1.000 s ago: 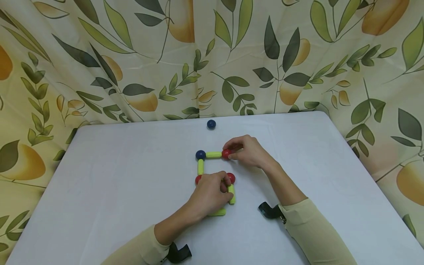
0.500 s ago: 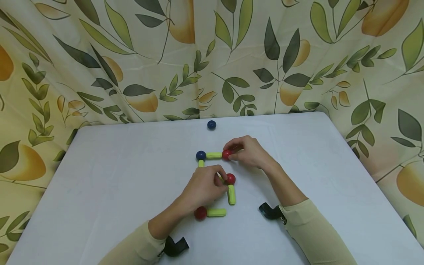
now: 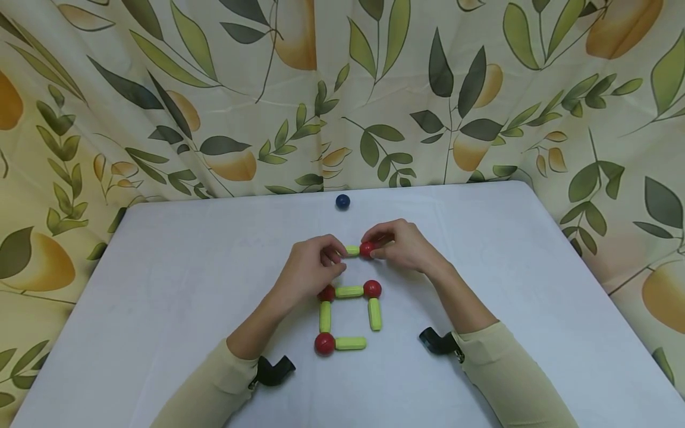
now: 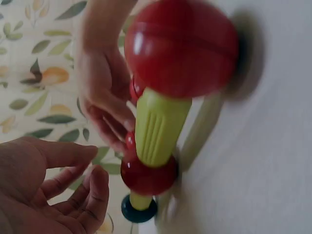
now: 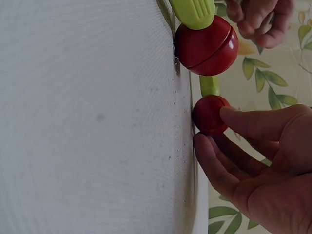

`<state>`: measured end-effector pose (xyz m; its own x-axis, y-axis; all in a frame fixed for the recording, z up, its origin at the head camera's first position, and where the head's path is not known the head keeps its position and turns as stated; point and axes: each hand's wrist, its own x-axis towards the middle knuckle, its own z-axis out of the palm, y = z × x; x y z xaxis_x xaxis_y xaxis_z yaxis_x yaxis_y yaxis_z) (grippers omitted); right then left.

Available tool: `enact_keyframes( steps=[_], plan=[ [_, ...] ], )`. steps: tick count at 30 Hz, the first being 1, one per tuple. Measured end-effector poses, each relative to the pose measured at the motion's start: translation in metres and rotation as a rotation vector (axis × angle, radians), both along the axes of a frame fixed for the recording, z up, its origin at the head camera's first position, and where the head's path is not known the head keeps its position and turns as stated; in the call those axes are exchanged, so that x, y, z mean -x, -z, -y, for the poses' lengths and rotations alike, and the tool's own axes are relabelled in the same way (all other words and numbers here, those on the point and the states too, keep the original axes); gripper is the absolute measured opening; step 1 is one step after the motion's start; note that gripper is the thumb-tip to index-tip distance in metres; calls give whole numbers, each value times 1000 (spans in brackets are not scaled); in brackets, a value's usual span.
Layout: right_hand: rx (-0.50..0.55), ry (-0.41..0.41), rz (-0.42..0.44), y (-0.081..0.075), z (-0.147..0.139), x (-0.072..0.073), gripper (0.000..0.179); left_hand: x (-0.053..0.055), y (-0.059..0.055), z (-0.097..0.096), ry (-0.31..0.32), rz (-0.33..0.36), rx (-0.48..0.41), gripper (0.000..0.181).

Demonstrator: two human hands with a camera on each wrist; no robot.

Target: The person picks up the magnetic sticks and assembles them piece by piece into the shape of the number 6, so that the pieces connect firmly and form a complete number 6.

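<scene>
My right hand [image 3: 401, 246] pinches a red ball [image 3: 366, 249] between thumb and fingers, as the right wrist view also shows. A yellow-green stick [image 3: 352, 251] joins that ball on its left. My left hand [image 3: 310, 267] is over the left side of the stick-and-ball frame, its fingers loosely bent around nothing. In the head view it hides the dark blue ball [image 4: 140, 208] at the back left corner. Nearer stand red balls at the middle left [image 3: 326, 293], middle right [image 3: 372, 289] and front left [image 3: 324, 344]. Ridged sticks link them.
A loose dark blue ball [image 3: 343, 202] lies near the far edge of the white table [image 3: 187, 285]. A stick [image 3: 375, 314] and another stick [image 3: 350, 343] have free ends at the front right. A leaf-patterned curtain [image 3: 374, 119] hangs behind.
My left hand has moved off the middle right red ball and its stick, going away and left toward the back left corner. My right hand has stayed at its red ball.
</scene>
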<state>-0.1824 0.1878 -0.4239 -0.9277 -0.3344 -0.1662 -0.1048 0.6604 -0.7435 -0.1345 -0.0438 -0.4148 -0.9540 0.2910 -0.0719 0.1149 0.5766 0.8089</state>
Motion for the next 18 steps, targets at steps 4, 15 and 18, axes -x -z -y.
enact_keyframes(
  steps=[4, 15, 18],
  plan=[
    [2, -1, 4, 0, 0, 0, 28, 11, 4, 10, -38, -46, -39, 16],
    [0, 1, 16, -1, 0, -1, 29, 28, 16, 25, -46, -34, -3, 25],
    [-2, 1, 15, -1, 1, -1, 29, 31, 20, 27, -23, -9, 8, 29]
  ],
)
